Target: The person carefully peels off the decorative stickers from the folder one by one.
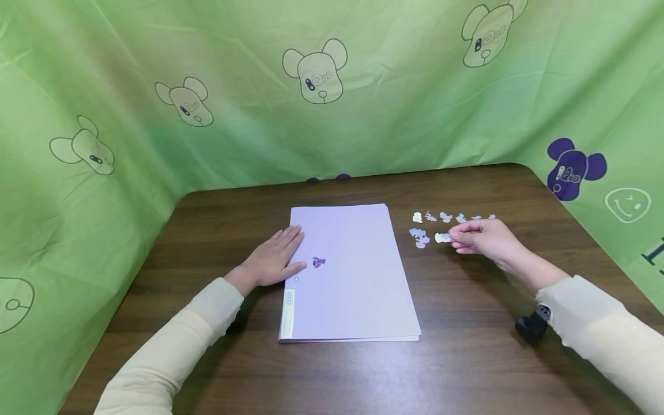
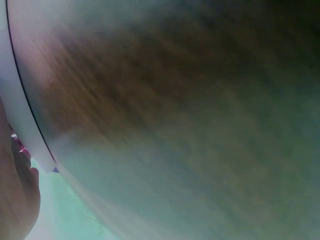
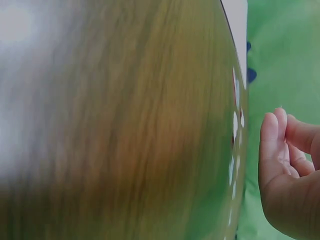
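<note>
A large pale lilac folder or pad (image 1: 353,271) lies on the table, with a small purple figure cutout or sticker (image 1: 319,262) near its left side. My left hand (image 1: 275,256) rests palm down across the folder's left edge, fingers straight, thumb beside the purple figure. To the right of the folder, my right hand (image 1: 485,237) pinches a small pale cutout (image 1: 442,237) between thumb and fingertips. In the right wrist view the right hand (image 3: 290,165) has thumb and fingers together; the piece barely shows. The left wrist view catches only part of the left hand (image 2: 20,200).
Several small cutouts form a row behind the right hand, among them a pale one (image 1: 417,217) and a winged one (image 1: 445,217). Bluish pieces (image 1: 419,236) lie nearer the folder. Green printed cloth (image 1: 249,144) hangs around the brown table (image 1: 358,374).
</note>
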